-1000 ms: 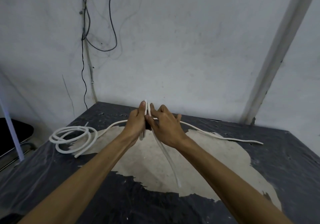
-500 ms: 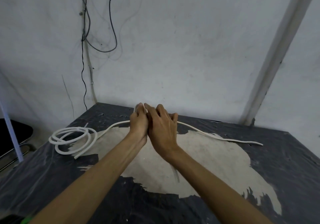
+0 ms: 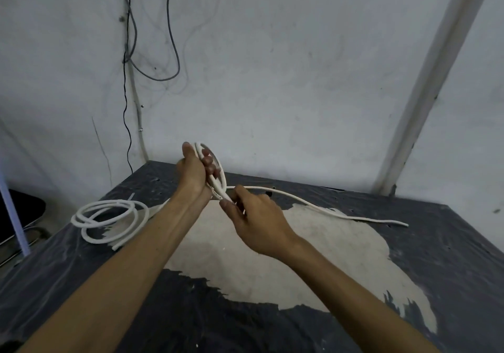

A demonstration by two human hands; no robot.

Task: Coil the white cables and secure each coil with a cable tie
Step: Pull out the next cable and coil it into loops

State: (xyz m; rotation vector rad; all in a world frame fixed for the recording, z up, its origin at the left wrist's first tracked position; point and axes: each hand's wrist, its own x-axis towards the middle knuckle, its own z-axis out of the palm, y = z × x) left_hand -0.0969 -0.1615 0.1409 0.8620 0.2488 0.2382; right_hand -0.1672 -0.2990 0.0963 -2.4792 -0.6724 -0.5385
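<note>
White cable (image 3: 313,205): light, springy. Your left hand (image 3: 192,174) grips its small loops; your right hand (image 3: 252,213) pinches the strand just below. Hold at the crossing.

I see smooth, matt white cable (image 3: 313,206) on a dark table (image 3: 450,243) with a worn, rough pale patch (image 3: 272,271).

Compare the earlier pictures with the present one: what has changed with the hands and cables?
The left hand rose, now gripping a small loop of white cable. The right hand dropped back and pinches the loop's lower end. The loose coil and the trailing cable end stayed put.
</note>
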